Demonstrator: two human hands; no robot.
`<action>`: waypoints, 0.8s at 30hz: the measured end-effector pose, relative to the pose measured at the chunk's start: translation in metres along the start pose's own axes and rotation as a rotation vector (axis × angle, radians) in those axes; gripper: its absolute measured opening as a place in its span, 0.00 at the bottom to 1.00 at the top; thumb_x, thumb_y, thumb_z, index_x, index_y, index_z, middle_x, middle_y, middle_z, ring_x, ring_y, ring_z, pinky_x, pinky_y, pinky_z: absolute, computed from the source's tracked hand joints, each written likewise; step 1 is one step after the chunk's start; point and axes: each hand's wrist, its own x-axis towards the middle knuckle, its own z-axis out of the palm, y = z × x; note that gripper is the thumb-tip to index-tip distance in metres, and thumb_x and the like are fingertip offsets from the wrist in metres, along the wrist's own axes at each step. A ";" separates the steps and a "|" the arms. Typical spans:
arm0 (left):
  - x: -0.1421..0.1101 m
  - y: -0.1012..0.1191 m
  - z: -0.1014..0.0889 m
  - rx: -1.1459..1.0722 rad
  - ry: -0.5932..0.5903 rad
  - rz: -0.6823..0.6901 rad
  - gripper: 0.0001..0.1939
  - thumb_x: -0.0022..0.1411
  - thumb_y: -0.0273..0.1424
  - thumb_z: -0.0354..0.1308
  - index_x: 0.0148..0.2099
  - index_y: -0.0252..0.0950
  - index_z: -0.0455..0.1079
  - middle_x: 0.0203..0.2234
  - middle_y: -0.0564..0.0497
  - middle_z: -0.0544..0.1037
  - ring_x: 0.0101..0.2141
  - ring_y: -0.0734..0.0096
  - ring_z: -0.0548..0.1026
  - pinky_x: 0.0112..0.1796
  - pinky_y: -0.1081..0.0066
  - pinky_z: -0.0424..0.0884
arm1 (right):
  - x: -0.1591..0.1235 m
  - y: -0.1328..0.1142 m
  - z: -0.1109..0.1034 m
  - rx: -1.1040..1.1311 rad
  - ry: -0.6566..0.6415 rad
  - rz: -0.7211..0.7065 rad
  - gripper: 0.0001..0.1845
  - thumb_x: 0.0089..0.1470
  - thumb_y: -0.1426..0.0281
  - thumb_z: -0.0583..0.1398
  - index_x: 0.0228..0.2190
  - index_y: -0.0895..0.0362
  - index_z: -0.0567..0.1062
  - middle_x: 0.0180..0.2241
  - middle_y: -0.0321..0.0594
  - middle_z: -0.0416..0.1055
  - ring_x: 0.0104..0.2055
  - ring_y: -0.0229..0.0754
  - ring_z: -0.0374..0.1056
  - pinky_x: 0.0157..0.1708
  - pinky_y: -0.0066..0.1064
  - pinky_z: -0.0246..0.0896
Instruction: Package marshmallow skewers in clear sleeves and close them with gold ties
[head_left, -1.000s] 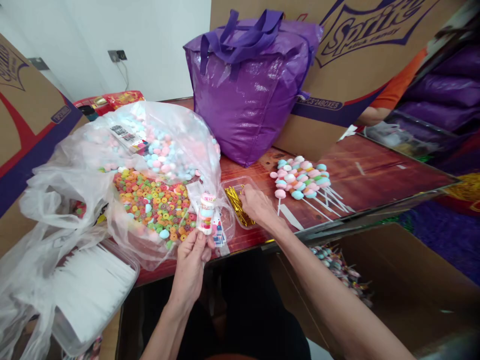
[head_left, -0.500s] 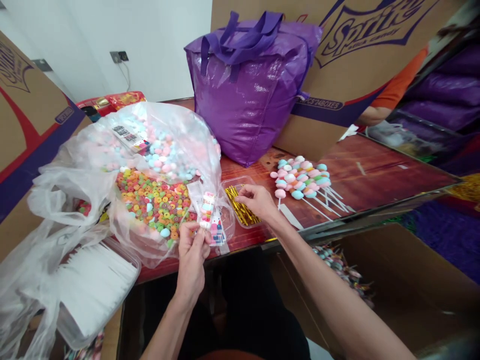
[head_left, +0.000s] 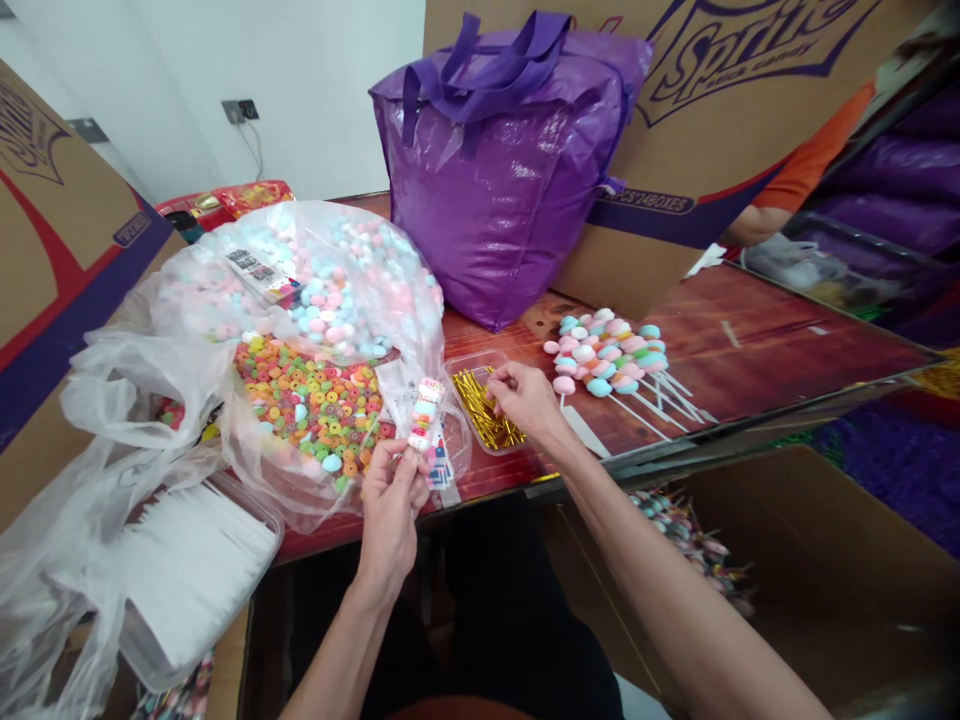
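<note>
Compared with earlier frame, wrapped candy stick [head_left: 425,415] is sitting slightly closer to clear tray [head_left: 480,356]; left hand [head_left: 395,490] is gripping its lower end between thumb and fingers. Right hand [head_left: 529,405] is hovering with bent fingers at gold ties [head_left: 474,400] inside clear tray; whether it is pinching one, cannot tell. Other candy sticks [head_left: 609,352] are lying on table [head_left: 705,320], near purple bag [head_left: 502,180].

You're in black bottoms [head_left: 510,610], with a sliver of what looks like an orangey-brown top [head_left: 442,709] showing. Your left hand [head_left: 394,500], right hand [head_left: 529,402] and both forearms [head_left: 652,545] are bare, slim-looking too.
</note>
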 end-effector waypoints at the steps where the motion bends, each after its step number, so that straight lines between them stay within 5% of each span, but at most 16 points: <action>1: 0.000 0.000 0.000 -0.002 0.004 0.001 0.18 0.52 0.38 0.71 0.37 0.37 0.66 0.23 0.57 0.72 0.18 0.87 0.54 0.21 0.80 0.50 | 0.000 0.000 0.000 -0.039 -0.004 -0.010 0.07 0.52 0.72 0.56 0.28 0.58 0.74 0.24 0.37 0.76 0.23 0.37 0.70 0.27 0.27 0.61; 11: 0.001 -0.002 -0.001 -0.019 -0.015 0.024 0.16 0.56 0.39 0.69 0.35 0.36 0.66 0.24 0.56 0.71 0.19 0.86 0.54 0.22 0.79 0.49 | -0.017 -0.019 -0.006 -0.242 -0.203 -0.247 0.06 0.51 0.73 0.61 0.30 0.57 0.80 0.32 0.39 0.78 0.34 0.41 0.69 0.38 0.30 0.57; 17: 0.001 -0.004 -0.001 0.030 -0.012 0.074 0.15 0.57 0.39 0.68 0.36 0.36 0.69 0.24 0.56 0.71 0.20 0.84 0.55 0.22 0.79 0.50 | -0.026 -0.023 -0.006 -0.168 -0.124 -0.290 0.06 0.53 0.73 0.60 0.27 0.56 0.78 0.31 0.38 0.77 0.35 0.41 0.70 0.39 0.31 0.60; 21: 0.000 -0.007 -0.002 0.074 -0.022 0.092 0.13 0.59 0.40 0.67 0.38 0.37 0.70 0.26 0.56 0.71 0.22 0.82 0.58 0.24 0.78 0.55 | -0.053 -0.042 -0.010 0.348 0.111 -0.168 0.04 0.53 0.67 0.63 0.31 0.55 0.76 0.26 0.35 0.75 0.29 0.40 0.71 0.31 0.31 0.65; 24: -0.002 -0.010 0.001 0.077 -0.039 0.062 0.14 0.58 0.39 0.68 0.41 0.38 0.71 0.24 0.58 0.68 0.22 0.82 0.57 0.24 0.78 0.55 | -0.085 -0.061 0.000 0.820 0.091 0.007 0.16 0.47 0.66 0.69 0.39 0.53 0.75 0.25 0.34 0.77 0.23 0.38 0.71 0.23 0.29 0.66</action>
